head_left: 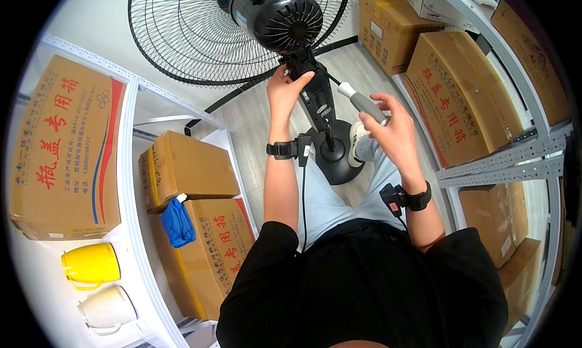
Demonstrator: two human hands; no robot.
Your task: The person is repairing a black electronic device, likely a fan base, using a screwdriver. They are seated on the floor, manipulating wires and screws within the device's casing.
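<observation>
A black standing fan rises in front of me, its motor housing at the top and its wire cage spreading to the left. My left hand grips the fan's neck just below the motor, thumb across the front and fingers at the left edge. In my right hand is a screwdriver with a grey handle and a white collar. Its dark shaft points up and left to the neck; whether the tip touches a screw cannot be seen. The round black base stands on the floor between my feet.
White metal shelving lines both sides, close to my arms. Cardboard boxes fill the left shelves, more boxes the right. A yellow jug and a white jug lie at lower left. Blue cloth rests on a box.
</observation>
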